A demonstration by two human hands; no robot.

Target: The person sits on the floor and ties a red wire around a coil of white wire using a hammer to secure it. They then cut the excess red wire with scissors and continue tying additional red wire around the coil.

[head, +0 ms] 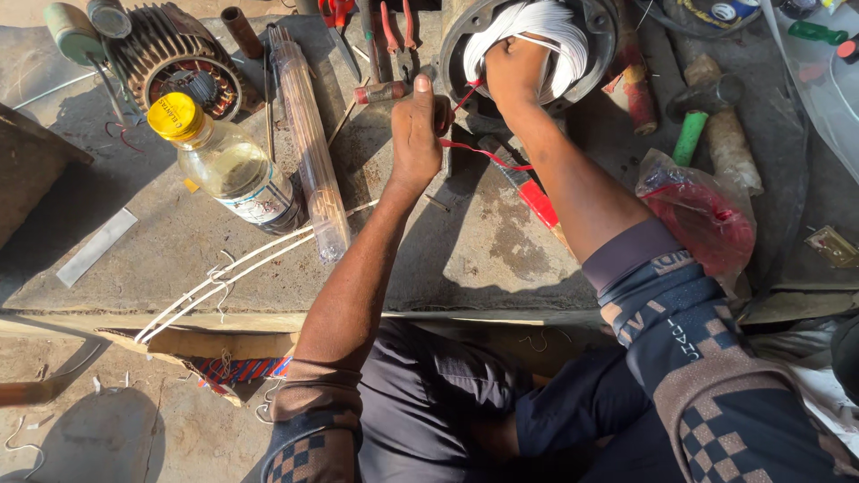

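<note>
— Stained concrete table (465, 250) in hard sunlight; far left, a finned motor housing (179, 67), then a yellow-capped bottle (228, 161) and a clear sleeve of thin rods (309, 143).

— And the hands?

— Left hand (416, 125) pinches a red wire (474, 152) just beside the stator. Right hand (514, 72) presses on the white winding (537, 31) inside the stator (528, 54), fingers hidden.

— Step?

— Lead dressing, I'd judge; next calls for steady tension on that wire.
</note>
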